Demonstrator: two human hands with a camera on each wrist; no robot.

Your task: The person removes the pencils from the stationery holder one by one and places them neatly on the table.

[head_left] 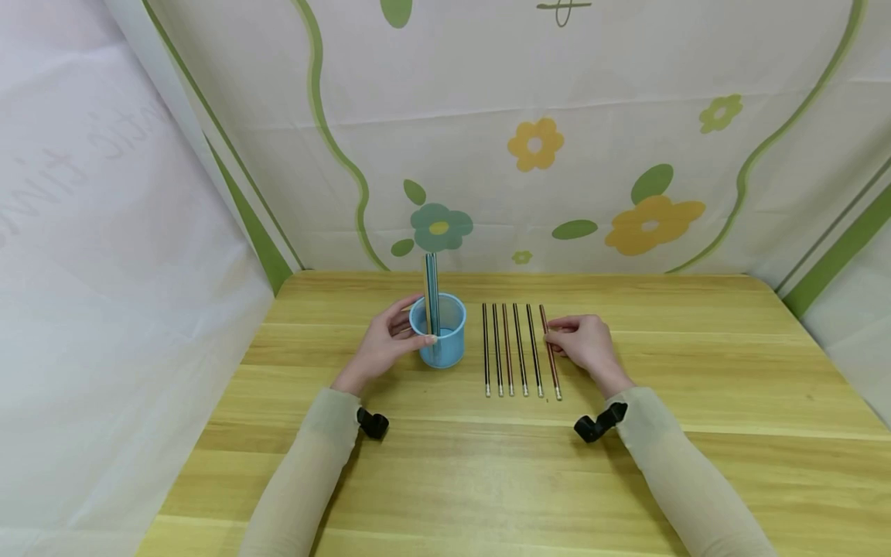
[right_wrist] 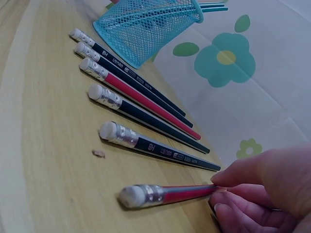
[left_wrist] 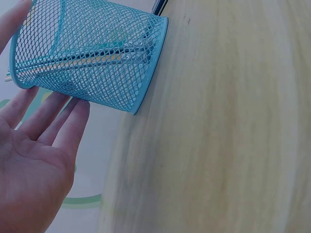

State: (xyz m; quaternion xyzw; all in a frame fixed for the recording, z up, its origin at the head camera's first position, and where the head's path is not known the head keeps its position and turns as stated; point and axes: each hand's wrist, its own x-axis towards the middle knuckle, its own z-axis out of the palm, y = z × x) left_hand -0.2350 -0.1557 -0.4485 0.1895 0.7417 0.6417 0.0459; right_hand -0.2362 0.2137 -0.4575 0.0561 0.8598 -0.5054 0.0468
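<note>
A light blue mesh pencil cup (head_left: 451, 350) stands on the table, with a few pencils (head_left: 431, 278) upright inside it. My left hand (head_left: 379, 346) holds the cup from the left, thumb over the near rim and fingers along the far side. To the right of the cup, several pencils (head_left: 520, 348) lie side by side, mostly black with one red, their white erasers towards me. At the right end of this row is a red-and-dark striped pencil (right_wrist: 187, 193). My right hand (head_left: 588, 343) pinches it between thumb and fingers, away from its eraser end.
The wooden table (head_left: 480, 480) reaches back to a white cloth (head_left: 445, 147) printed with flowers, and more cloth hangs at both sides. A small brownish crumb (right_wrist: 99, 154) lies near the erasers. Each wrist carries a black camera mount (head_left: 600, 423).
</note>
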